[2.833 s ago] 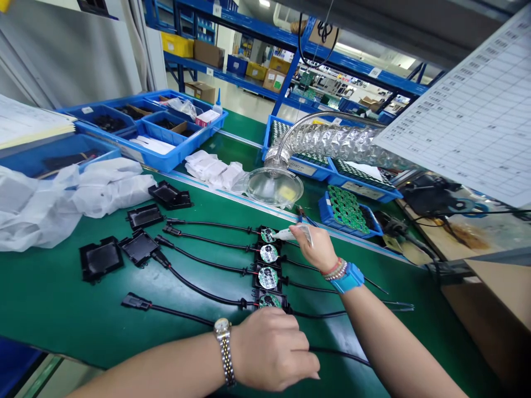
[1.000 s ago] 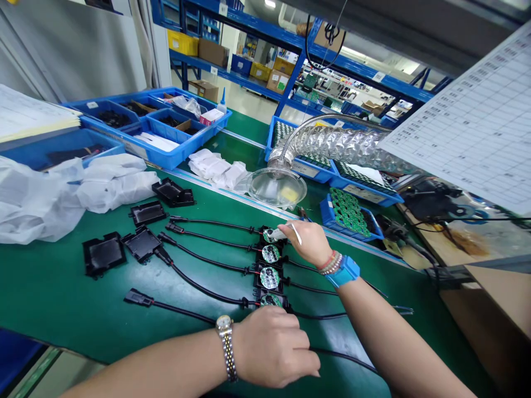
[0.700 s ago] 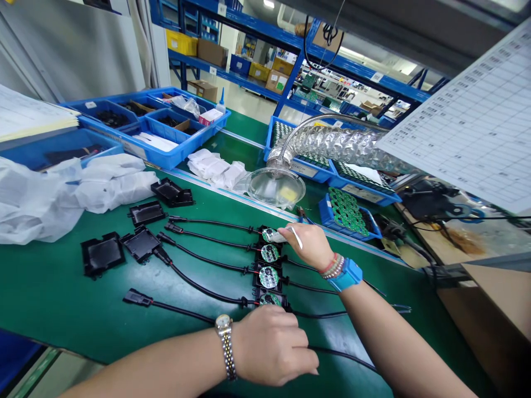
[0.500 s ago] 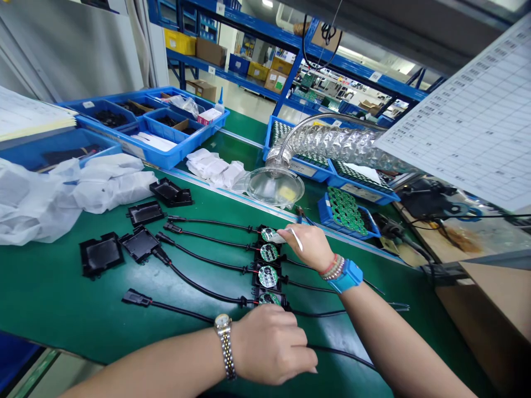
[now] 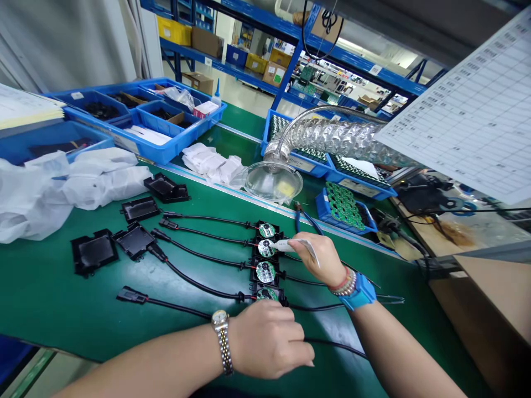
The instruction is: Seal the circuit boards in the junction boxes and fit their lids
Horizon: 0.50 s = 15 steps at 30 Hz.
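My right hand (image 5: 326, 257) is closed around a flattened white squeeze tube (image 5: 284, 245). The tube's narrow tip is at the second round circuit board (image 5: 265, 249) from the back. Several such boards sit in a column of black housings (image 5: 254, 260), with black cables (image 5: 203, 260) running out to both sides. Palm down, my left hand (image 5: 269, 340) rests with curled fingers in front of the nearest board (image 5: 266, 294), partly covering that housing. What its fingers hold, if anything, is hidden. Another cable with a connector (image 5: 131, 295) passes behind my left hand.
Loose black covers (image 5: 94, 251) lie at the left beside white wrapped bundles (image 5: 103, 182). A divided blue tray (image 5: 164, 152) stands behind them. A clear fume hood (image 5: 274, 182) on a foil duct, pliers (image 5: 307, 218) and a blue bin of green boards (image 5: 344, 207) are beyond the housings.
My right hand has moved toward me with the tube, from the farthest board to the second. My left hand has stayed almost in place. The view has shifted slightly.
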### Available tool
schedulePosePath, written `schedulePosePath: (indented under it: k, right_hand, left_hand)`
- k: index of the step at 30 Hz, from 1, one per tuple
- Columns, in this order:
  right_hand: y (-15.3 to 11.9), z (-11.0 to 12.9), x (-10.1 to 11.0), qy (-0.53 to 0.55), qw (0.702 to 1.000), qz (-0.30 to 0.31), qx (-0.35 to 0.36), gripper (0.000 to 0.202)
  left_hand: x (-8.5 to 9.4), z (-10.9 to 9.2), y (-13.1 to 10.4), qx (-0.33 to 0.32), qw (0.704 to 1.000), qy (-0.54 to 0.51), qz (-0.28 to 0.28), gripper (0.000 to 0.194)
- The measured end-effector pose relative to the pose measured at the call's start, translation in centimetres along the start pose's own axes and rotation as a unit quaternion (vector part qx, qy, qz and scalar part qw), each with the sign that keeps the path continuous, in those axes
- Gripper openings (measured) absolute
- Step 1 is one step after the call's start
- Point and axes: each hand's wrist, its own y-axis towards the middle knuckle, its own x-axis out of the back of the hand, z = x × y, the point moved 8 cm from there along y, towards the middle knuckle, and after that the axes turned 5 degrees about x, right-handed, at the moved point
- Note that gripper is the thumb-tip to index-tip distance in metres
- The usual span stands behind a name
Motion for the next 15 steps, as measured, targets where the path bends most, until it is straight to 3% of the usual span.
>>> schedulePosePath:
  k: [15]
  right_hand:
    - [-0.72, 0.71, -0.13, -0.016, 1.000, -0.002, 0.018, 0.057]
  left_hand:
    - [0.18, -0.16, -0.01, -0.001, 1.000, 0.000, 0.002, 0.019]
